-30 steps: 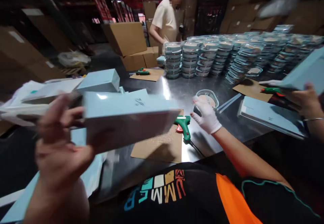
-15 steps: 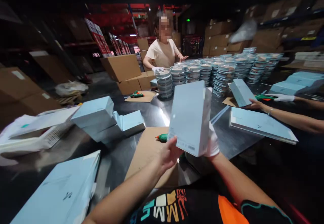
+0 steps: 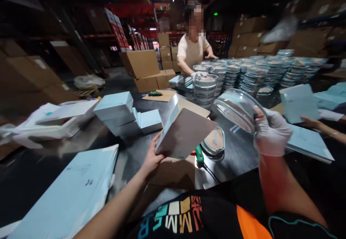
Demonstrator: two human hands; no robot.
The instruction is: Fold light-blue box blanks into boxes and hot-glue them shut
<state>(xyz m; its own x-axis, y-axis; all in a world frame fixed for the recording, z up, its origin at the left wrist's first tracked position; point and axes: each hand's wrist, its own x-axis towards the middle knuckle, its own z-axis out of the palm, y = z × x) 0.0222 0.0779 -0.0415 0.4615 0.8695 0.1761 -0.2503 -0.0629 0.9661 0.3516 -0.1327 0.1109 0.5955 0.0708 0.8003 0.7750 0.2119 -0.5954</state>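
In my bare left hand (image 3: 151,156) is a light blue cardboard box (image 3: 186,134), tilted, with a grey-brown panel facing me and a flap raised at its far side. My gloved right hand (image 3: 273,131) grips a clear round container (image 3: 235,106) by its rim, held up and tilted to the right of the box. On the table just below it lies another clear container (image 3: 215,141) with a printed label. A green glue gun (image 3: 199,154) with a black cord rests between that container and the box, beside a brown cardboard sheet (image 3: 175,176).
Stacks of clear containers (image 3: 251,79) fill the table's far right, where a co-worker (image 3: 193,48) stands. Folded blue boxes (image 3: 115,109) and flat blue sheets (image 3: 72,188) lie left. Another person's hand (image 3: 313,122) holds a blue box (image 3: 300,102) at the right.
The blue box has gone from both hands to my left hand alone and turned to show its grey-brown panel. My right hand has moved right and now holds a clear round container.
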